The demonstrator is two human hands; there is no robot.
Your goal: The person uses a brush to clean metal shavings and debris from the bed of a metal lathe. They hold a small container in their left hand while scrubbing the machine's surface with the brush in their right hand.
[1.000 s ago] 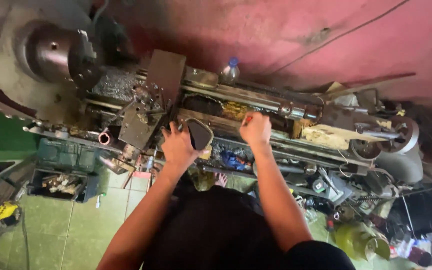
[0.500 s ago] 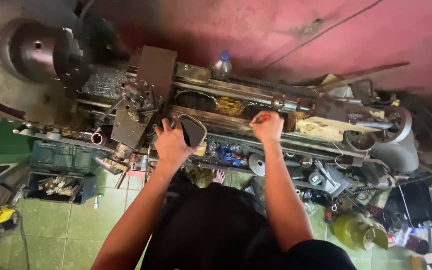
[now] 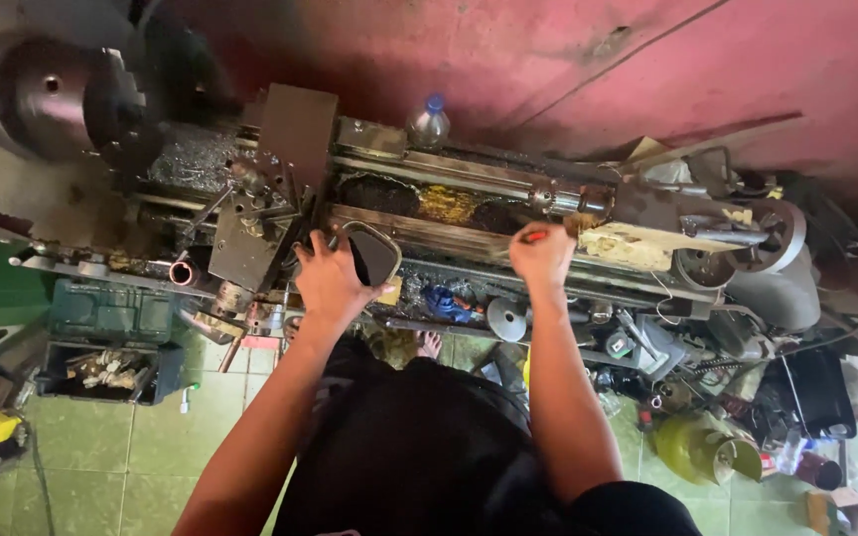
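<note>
You stand over a long, dirty metal lathe (image 3: 469, 213) that runs from left to right under a dark red wall (image 3: 548, 69). At its left end the big round chuck (image 3: 47, 94) is mounted; at its right end sits the tailstock with a grey handwheel (image 3: 782, 233). On the floor under the left end there is an open green toolbox (image 3: 111, 337) full of small parts. Near the lower right corner of the machine you see a yellow-green canister (image 3: 692, 447). On the far edge of the lathe, against the wall, stands a clear plastic bottle (image 3: 429, 121) with a blue cap; no label can be seen on it.

Your left hand (image 3: 335, 283) lies at the near edge, fingers curled around a dark rounded plate with a pale rim (image 3: 374, 253). Your right hand (image 3: 543, 256) is closed on a small tool with a red handle (image 3: 535, 236), over the middle of the bed.
</note>
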